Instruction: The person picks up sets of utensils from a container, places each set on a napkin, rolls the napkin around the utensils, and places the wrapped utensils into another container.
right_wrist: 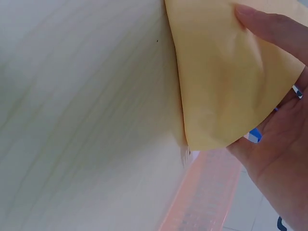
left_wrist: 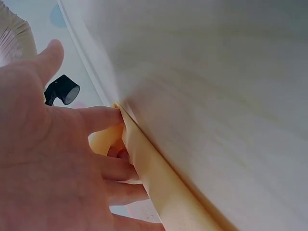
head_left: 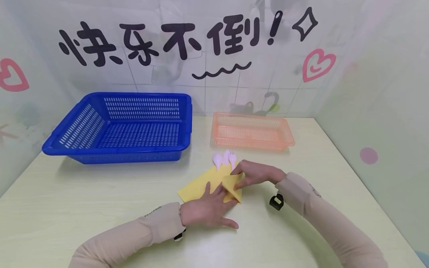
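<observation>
A yellow napkin (head_left: 202,181) lies on the table with its right side folded over. At its far edge stick out the heads of a pale pink spoon (head_left: 217,159), knife (head_left: 226,157) and fork (head_left: 232,158); their lower ends are hidden. My left hand (head_left: 209,209) presses on the napkin with fingers spread, fingertips at the fold and thumb held off to the side. With thumb and fingers on opposite sides, my right hand (head_left: 254,172) pinches the folded flap (right_wrist: 219,77). In the left wrist view, the napkin's near edge (left_wrist: 159,178) runs past the fingertips.
Behind the napkin, to the left, stands a large blue basket (head_left: 117,150). A shallow orange basket (head_left: 253,143) sits at the back right, just beyond the cutlery. A white printed wall (head_left: 214,100) closes off the table's far side.
</observation>
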Demonstrator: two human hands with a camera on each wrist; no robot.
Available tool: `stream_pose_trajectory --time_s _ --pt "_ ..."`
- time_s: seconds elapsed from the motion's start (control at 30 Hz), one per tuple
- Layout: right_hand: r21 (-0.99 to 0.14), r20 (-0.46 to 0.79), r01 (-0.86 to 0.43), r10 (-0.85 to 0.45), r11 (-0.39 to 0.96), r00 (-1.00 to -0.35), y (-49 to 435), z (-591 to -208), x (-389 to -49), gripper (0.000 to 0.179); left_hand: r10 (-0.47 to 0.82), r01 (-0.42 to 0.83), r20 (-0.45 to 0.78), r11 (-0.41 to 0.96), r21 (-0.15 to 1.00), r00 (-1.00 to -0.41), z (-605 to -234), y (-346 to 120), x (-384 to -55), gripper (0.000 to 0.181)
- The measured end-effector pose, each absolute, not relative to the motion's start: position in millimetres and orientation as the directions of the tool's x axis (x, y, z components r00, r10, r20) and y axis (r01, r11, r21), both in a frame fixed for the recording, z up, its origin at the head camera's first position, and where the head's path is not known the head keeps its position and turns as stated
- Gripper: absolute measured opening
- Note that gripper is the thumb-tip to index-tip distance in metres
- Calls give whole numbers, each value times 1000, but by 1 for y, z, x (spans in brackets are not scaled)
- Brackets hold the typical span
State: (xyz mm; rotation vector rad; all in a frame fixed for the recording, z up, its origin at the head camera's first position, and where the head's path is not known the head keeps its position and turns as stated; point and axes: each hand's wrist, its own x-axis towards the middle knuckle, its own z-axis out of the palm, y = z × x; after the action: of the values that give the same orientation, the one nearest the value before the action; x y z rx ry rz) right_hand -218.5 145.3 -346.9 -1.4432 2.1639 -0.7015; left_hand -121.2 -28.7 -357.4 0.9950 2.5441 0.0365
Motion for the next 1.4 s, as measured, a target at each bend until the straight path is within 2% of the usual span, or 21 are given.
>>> stream_pose_trajectory --time_s 0.3,0.57,0.73,0.97,1.27,1.4 --pt "-611 -119 -709 -927 351 -357 135 -350 -220 9 640 638 -392 754 155 -661 -358 -31 -122 71" --pt "-592 -140 -721 -927 361 -349 131 -351 -220 8 653 618 -362 753 225 -665 -355 -45 -117 75" --pt "-572 -162 -729 -923 376 -349 128 -349 -218 7 631 583 -384 773 249 -674 -352 -57 -114 76" --pt "-564 -173 -747 -936 350 -308 126 -345 -216 7 633 586 -392 772 248 -668 -350 -62 -115 74" --pt "-525 -231 -757 -921 390 -314 116 -342 -216 12 628 604 -402 770 204 -666 -350 -62 -115 72" --pt "-503 -267 -748 -901 432 -341 112 -342 -214 26 630 603 -405 770 211 -663 -351 -63 -116 72"
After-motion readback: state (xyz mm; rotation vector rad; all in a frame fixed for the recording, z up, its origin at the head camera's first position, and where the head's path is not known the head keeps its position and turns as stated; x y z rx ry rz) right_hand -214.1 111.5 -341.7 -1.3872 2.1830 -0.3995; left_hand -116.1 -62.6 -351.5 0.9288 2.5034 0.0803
